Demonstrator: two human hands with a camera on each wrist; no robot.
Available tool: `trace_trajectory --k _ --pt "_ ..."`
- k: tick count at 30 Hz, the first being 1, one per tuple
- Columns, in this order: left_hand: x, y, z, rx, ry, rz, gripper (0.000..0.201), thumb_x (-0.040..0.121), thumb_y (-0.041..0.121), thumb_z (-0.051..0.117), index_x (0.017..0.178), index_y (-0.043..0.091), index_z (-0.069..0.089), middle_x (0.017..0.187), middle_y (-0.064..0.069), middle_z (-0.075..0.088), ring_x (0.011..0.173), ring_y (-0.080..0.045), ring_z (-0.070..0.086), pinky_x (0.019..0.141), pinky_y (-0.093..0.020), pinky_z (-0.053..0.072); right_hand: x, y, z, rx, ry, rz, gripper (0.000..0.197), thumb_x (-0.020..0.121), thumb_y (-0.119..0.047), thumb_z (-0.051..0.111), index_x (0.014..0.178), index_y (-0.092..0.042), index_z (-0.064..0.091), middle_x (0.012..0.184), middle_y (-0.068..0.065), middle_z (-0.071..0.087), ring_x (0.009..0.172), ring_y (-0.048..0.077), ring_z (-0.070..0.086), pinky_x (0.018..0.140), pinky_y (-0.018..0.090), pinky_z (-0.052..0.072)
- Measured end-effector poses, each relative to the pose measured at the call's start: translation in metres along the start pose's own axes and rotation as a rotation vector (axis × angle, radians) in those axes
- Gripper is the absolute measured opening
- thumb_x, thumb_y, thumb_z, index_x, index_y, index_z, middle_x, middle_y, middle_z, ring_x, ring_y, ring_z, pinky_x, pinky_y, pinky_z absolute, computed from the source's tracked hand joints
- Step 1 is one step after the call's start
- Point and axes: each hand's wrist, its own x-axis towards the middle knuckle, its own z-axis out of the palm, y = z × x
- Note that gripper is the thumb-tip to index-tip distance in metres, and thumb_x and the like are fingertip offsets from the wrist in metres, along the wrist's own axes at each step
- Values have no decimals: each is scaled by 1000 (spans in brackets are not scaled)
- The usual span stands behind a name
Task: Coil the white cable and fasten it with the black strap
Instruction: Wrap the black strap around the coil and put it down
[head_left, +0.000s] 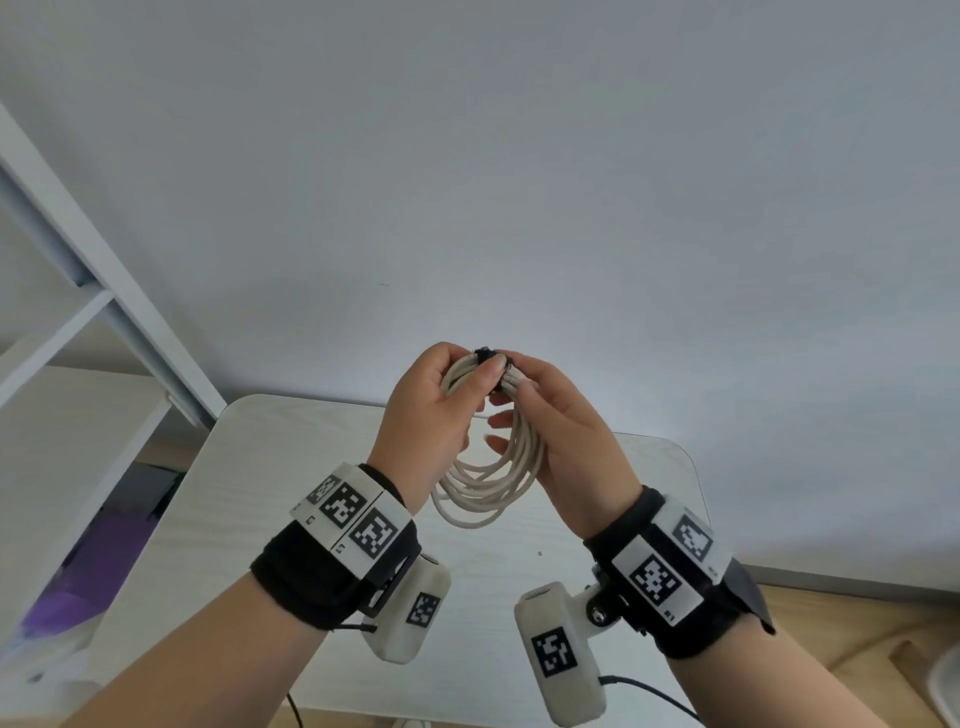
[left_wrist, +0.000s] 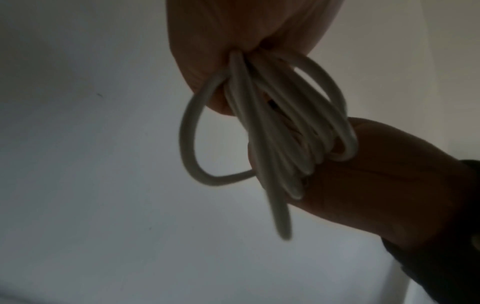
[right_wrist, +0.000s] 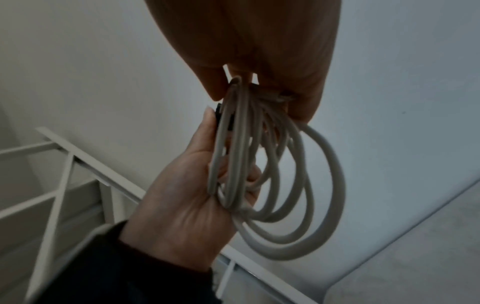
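Observation:
The white cable (head_left: 493, 483) is wound into a coil of several loops and hangs in the air above the table (head_left: 249, 499). My left hand (head_left: 480, 375) grips the top of the coil, thumb pressed across the strands. The black strap (head_left: 485, 354) shows as a small dark band at the coil's top. My right hand (head_left: 519, 375) pinches there with thumb and forefinger, its lower fingers loose beside the loops. In the right wrist view the strap (right_wrist: 219, 117) lies against the left hand's (right_wrist: 187, 195) thumb, with the loops (right_wrist: 293, 205) hanging below. The left wrist view shows the loops (left_wrist: 275, 127) leaving the fist.
A small white table with rounded corners stands against a plain white wall. A white metal shelf frame (head_left: 104, 291) rises at the left, with something purple (head_left: 104, 561) below it. Wooden floor (head_left: 831, 623) shows at the right. Thin dark wires trail from the wrist cameras.

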Motion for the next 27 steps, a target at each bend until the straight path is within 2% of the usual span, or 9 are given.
trace_trajectory --k 3,7,10,12,16,19,22,25,27 --pt "-1 -20 3 18 -23 -107 33 88 39 58 88 6 55 63 1 51 44 -12 40 41 -25 35 4 15 -2 -55 95 86 23 95 -20 45 112 -18 60 93 5 58 76 13 55 73 31 54" --pt "0 -57 9 99 -54 -230 35 91 40 53 93 6 58 67 1 53 46 -13 45 46 -27 43 13 48 -10 -88 166 215 20 93 -20 50 107 -14 63 87 5 59 76 15 55 76 37 57" --pt "4 -93 17 178 -51 -298 33 94 39 48 97 7 58 82 -6 61 66 -15 55 61 -30 51 22 81 -17 -91 249 309 19 92 -19 51 104 -15 64 84 5 61 78 16 56 80 40 57" --pt "8 -120 21 276 -55 -320 36 96 39 42 98 7 58 92 -9 64 79 -19 58 65 -28 45 27 106 -22 -71 304 373 18 92 -19 51 103 -16 65 88 6 63 79 16 56 83 39 55" --pt "13 -170 25 391 -95 -365 40 98 35 38 93 2 59 85 -12 62 68 -17 52 54 -18 36 34 156 -30 -76 399 485 20 93 -19 49 106 -17 64 93 6 65 80 15 56 85 39 53" --pt "14 -200 27 437 -144 -408 36 98 35 39 87 5 56 82 -10 60 66 -15 50 53 -18 34 39 184 -35 -90 441 542 21 93 -18 48 107 -17 64 95 6 65 83 15 56 86 39 52" --pt "13 -227 27 451 -181 -430 35 96 37 43 86 6 57 87 -11 61 69 -17 55 57 -21 39 43 204 -39 -95 465 574 21 93 -17 47 104 -18 65 94 4 65 83 15 55 87 40 52" --pt "13 -241 25 459 -218 -435 33 92 39 48 90 8 59 95 -14 62 81 -23 61 69 -31 48 46 218 -41 -82 487 583 22 93 -15 45 100 -19 65 92 3 65 83 15 55 86 38 51" --pt "13 -244 23 488 -244 -428 28 92 36 50 90 9 58 97 -12 59 82 -20 59 70 -28 45 46 225 -42 -76 502 583 23 93 -13 44 99 -18 65 89 2 64 82 15 55 85 37 52"
